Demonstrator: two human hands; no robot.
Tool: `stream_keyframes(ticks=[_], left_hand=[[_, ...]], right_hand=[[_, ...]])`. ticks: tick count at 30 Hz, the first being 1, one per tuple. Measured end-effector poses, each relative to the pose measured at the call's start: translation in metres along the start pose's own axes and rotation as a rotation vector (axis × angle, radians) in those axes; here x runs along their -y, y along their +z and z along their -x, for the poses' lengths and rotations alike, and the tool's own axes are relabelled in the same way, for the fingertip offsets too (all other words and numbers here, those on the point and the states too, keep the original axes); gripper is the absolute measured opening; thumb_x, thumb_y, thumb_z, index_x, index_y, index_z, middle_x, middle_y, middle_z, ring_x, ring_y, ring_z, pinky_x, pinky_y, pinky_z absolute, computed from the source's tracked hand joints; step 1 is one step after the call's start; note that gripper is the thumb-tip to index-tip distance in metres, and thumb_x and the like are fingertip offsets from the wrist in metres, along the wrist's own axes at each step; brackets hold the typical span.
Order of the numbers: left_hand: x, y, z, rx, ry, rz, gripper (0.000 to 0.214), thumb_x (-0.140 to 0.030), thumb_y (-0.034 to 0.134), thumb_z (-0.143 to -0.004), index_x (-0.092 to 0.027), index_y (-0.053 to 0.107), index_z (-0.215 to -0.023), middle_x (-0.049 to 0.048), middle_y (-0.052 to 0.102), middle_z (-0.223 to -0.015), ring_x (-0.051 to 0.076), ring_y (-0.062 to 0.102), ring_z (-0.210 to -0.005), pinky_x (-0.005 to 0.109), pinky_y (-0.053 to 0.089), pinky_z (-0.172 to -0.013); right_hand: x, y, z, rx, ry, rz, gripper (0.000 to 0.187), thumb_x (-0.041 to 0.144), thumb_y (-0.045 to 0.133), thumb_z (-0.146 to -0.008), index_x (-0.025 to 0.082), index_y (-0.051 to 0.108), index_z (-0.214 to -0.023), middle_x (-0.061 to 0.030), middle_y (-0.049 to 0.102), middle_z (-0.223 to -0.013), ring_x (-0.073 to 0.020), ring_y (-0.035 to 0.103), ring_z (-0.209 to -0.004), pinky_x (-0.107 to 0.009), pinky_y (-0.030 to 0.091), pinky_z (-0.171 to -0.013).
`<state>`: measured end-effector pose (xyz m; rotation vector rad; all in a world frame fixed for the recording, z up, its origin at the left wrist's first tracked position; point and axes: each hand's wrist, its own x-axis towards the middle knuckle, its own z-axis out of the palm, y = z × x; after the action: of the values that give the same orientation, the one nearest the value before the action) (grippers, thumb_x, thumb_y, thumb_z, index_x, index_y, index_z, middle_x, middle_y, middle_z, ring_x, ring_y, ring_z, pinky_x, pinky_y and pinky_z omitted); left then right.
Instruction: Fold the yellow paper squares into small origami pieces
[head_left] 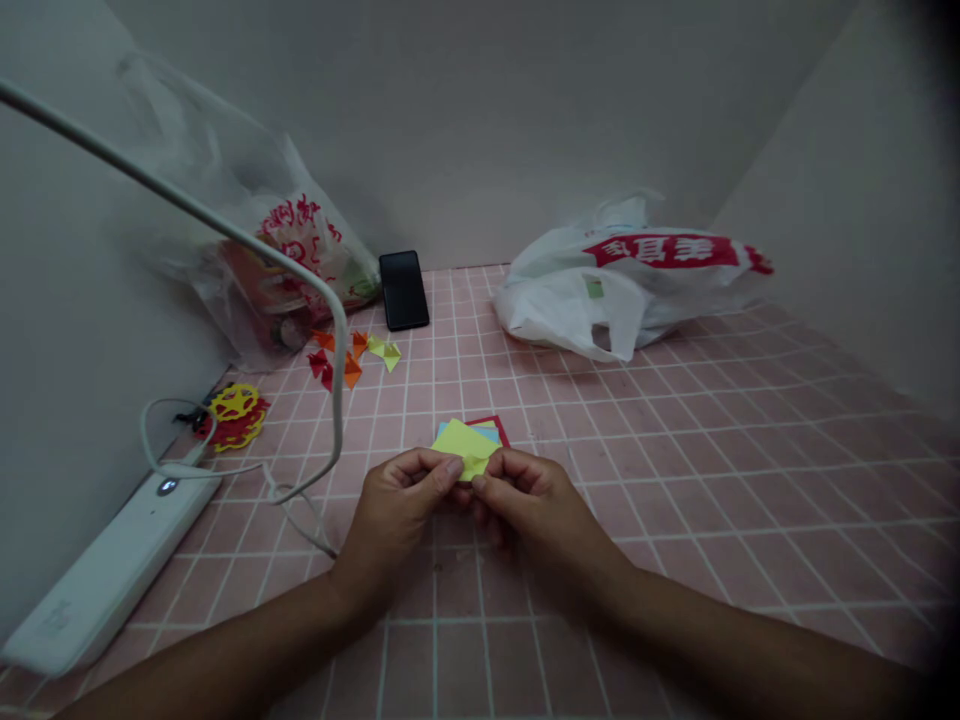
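Note:
My left hand [409,500] and my right hand [525,497] meet at the middle of the table, both closed on one small yellow sheet of paper [466,441]. The thumbs press on its near edge from either side, and a crease shows between them. Fingers below the sheet are partly hidden. Just beyond it, partly covered, lie a blue paper [489,432] and a red paper [501,427]. Several small folded paper pieces [352,370] in red, orange and yellow rest farther off to the left.
A white power bank [112,570] with a cable [334,400] arching up lies at left, near yellow and red cutouts [236,412]. A black phone [404,290] lies at the back between a filled plastic bag [292,240] and a white plastic bag [570,290]. Walls [480,130] enclose the tiled-pattern surface.

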<state>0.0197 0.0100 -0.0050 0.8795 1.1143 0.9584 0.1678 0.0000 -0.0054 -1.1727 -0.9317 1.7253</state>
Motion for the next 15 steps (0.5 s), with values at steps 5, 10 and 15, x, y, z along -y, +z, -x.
stream_keyframes(ticks=[5,10,15], left_hand=[[-0.0012,0.0001,0.0009,-0.016,0.037,-0.047,0.019,-0.03,0.074,-0.075,-0.014,0.067,-0.069,0.0008,0.067,-0.062,0.012,0.061,-0.06,0.024,0.049,-0.062],[-0.0025,0.0014,0.0016,-0.028,0.055,-0.042,0.017,-0.028,0.074,-0.074,-0.014,0.067,-0.069,-0.0004,0.066,-0.061,0.011,0.06,-0.059,0.022,0.048,-0.061],[-0.0032,0.0017,0.0001,-0.052,0.088,-0.059,0.015,-0.026,0.075,-0.073,-0.014,0.067,-0.07,-0.002,0.066,-0.06,0.01,0.06,-0.058,0.021,0.048,-0.06]], right_hand=[[0.0023,0.0005,0.0008,-0.007,0.012,0.001,0.019,0.027,0.063,-0.075,0.019,0.051,-0.062,0.0041,0.055,-0.053,-0.0061,0.044,-0.039,-0.02,0.032,-0.039],[-0.0001,0.0,0.0006,0.006,-0.001,-0.019,0.021,0.03,0.064,-0.076,0.019,0.052,-0.063,0.0039,0.056,-0.055,-0.0062,0.045,-0.04,-0.02,0.032,-0.039],[-0.0017,0.001,0.0019,0.018,0.006,-0.024,0.024,0.033,0.066,-0.076,0.018,0.052,-0.064,0.0042,0.056,-0.056,-0.0062,0.045,-0.041,-0.019,0.033,-0.04]])
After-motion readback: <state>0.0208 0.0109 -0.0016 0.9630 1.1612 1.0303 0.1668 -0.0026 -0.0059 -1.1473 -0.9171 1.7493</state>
